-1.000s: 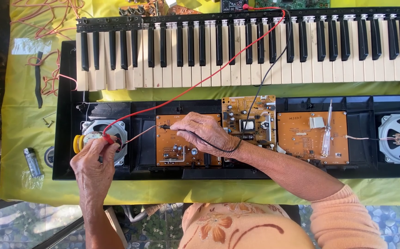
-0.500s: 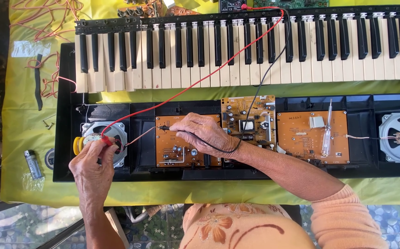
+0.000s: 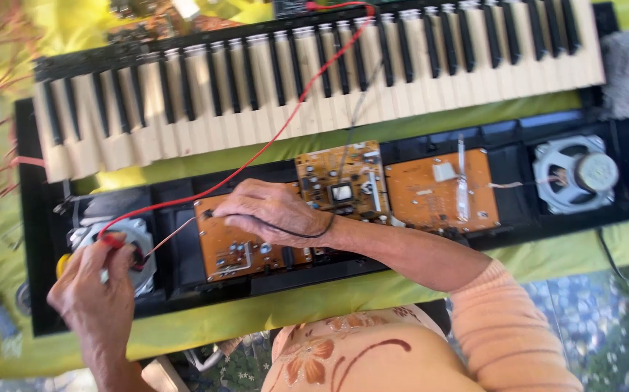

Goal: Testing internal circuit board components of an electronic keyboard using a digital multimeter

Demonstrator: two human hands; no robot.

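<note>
Head view: left hand (image 3: 96,290) fingers gripping red probe (image 3: 115,239), right hand (image 3: 274,212) fingers pinching black probe (image 3: 209,213) on circuit board (image 3: 245,250).

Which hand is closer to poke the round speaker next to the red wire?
Left. The left hand holds the red probe right over the left speaker; the right hand rests on an orange circuit board.

Bright daylight with soft, short shadows; the whole frame is tilted and smeared by motion blur.
</note>
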